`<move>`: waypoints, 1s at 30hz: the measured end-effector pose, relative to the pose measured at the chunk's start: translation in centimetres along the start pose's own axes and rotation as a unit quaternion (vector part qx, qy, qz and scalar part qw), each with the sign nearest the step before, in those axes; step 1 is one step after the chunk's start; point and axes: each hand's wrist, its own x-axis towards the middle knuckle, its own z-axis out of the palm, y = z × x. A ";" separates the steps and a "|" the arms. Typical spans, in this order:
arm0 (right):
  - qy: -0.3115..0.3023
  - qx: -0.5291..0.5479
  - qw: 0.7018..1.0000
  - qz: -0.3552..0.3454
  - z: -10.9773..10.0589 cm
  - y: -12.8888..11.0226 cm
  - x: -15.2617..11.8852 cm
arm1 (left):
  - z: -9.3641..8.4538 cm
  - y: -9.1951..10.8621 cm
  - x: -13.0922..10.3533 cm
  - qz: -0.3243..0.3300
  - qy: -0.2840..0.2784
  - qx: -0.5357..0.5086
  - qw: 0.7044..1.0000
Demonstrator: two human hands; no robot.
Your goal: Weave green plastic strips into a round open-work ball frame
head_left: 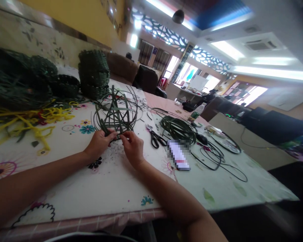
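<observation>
An open, half-woven basket [117,116] of flat dark green strips stands on the flowered tablecloth [91,195], its loose strips curving up and outward. My left hand [101,143] pinches the near edge of the weave between thumb and fingers. Close beside it, my right hand [131,144] grips the same edge with its fingertips. The exact strip between the fingers is too small to make out. Right of my right hand lie black-handled scissors [155,138]. A coil of green strip [178,129] rests beyond them.
Finished dark green baskets [94,74] stand along the wall at the left, with yellow strips [32,121] before them. On the right are a phone [178,154], a black computer mouse [202,138], loose strip loops [217,156] and a plastic bottle [198,111].
</observation>
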 end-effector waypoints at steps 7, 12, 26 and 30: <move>-0.010 -0.047 0.997 0.059 -0.5 0.1 0.7 | 0.2 -0.4 -0.1 -0.021 -0.020 -0.038 0.999; 0.007 0.060 0.994 0.094 -0.1 1.3 1.0 | 0.4 -1.2 0.0 -0.010 -0.040 -0.041 0.998; -0.054 0.285 0.946 0.147 -0.5 2.1 1.6 | -0.1 -0.1 -0.1 0.026 -0.111 0.062 0.992; -0.082 0.264 0.952 0.134 -0.6 1.9 1.6 | -0.4 0.1 0.1 0.015 -0.107 0.058 0.992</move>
